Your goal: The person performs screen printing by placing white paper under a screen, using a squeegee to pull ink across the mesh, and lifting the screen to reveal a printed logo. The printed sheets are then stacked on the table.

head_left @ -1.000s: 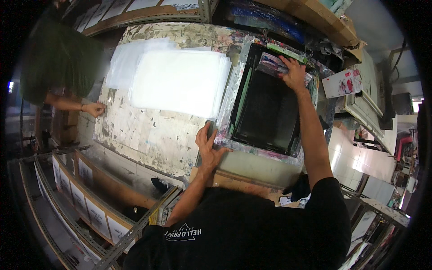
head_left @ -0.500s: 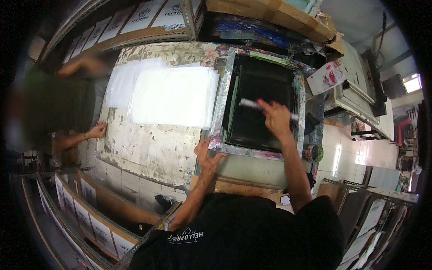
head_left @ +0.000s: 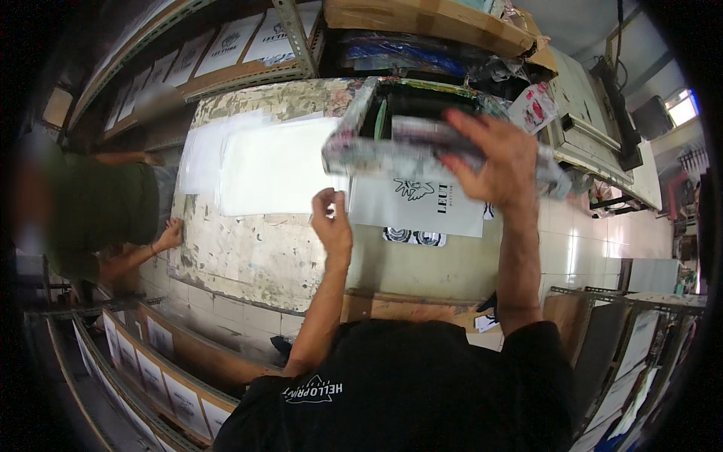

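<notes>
A screen printing frame (head_left: 361, 156) with a paint-smeared rim is tilted, its near side raised off the table. My right hand (head_left: 501, 162), blurred by motion, grips that near rim. A squeegee (head_left: 425, 130) lies beside its fingers, inside the frame; whether the fingers also hold it I cannot make out. Below the frame rests a white printed sheet (head_left: 414, 211) with a black hand drawing and lettering. My left hand (head_left: 332, 226) is raised by the near right corner of the white paper stack (head_left: 279, 169), its fingers curled but apart, with no held thing visible.
Across the left end of the worn table (head_left: 241, 264) stands a person, one hand (head_left: 169, 233) at its edge. Racks of printed sheets (head_left: 233, 45) line the far left, with more racks (head_left: 169, 369) near left. A cardboard box (head_left: 429, 26) sits behind the table.
The frame's near side has risen, uncovering the printed sheet. My right hand has gone from the squeegee stroke to the rim. My left hand has left the frame's corner for the paper stack.
</notes>
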Demonstrator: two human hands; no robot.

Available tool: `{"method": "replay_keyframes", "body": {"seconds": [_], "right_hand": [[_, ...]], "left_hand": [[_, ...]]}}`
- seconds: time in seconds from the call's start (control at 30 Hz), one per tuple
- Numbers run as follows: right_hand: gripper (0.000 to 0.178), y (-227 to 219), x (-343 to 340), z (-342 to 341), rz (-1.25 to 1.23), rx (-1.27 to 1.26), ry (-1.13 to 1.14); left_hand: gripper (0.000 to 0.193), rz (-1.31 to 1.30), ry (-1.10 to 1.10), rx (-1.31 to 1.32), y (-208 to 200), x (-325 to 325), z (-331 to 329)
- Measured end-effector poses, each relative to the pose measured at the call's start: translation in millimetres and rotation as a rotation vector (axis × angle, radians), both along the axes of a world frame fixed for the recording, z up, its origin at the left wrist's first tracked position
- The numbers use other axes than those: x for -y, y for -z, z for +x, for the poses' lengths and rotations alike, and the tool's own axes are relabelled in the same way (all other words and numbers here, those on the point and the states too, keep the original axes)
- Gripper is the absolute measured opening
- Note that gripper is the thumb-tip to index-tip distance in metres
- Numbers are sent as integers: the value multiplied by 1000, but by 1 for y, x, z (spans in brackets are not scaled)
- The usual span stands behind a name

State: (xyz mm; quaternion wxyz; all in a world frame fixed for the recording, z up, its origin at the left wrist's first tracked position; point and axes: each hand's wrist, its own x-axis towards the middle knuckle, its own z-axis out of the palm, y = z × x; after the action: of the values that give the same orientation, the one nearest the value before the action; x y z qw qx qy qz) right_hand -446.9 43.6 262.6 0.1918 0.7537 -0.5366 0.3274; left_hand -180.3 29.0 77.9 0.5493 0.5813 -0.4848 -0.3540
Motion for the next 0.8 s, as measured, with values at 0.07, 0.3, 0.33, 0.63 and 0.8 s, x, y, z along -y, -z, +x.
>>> {"method": "replay_keyframes", "body": {"seconds": [0.07,0.3,0.33,0.63,0.8], "right_hand": [[51,-31,24,-3,94,43,4],[46,-63,63,-22,98,73,13],[46,-65,65,-23,110,77,20],[44,-67,70,-24,110,79,34],[43,-62,73,-22,143,134,-1]], "left_hand": [[35,-22,-49,575,55,-11,-9],[41,66,53,340,89,-23,-19],[42,66,40,252,80,-19,-19],[40,23,-109,89,76,21,110],[30,-138,-419,183,94,12,234]]}}
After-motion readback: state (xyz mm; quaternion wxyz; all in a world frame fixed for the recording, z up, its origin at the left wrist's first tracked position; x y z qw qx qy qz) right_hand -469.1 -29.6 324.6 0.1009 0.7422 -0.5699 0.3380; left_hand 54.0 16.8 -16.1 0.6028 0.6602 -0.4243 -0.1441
